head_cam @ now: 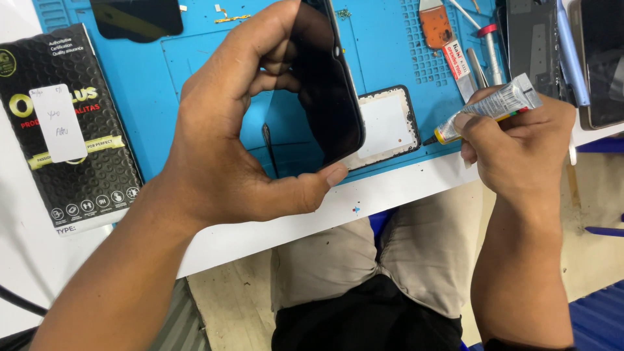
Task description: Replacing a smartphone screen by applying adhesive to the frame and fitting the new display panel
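My left hand [224, 140] holds a black phone screen panel [325, 84] upright by its edges, thumb under its lower end and fingers over the top. The glass faces right and is dark. My right hand [513, 143] grips a small silver glue tube [494, 107], its black nozzle pointing left toward the panel, a short gap away. Behind the panel a phone frame [390, 123] with a white inner face lies flat on the blue work mat [195, 65].
A black retail box [68, 130] with a white label lies at the left on the white table [390, 188]. Tools, an orange-tipped scraper [434, 26] and other phones [601, 62] sit at the mat's upper right. My knees are below the table edge.
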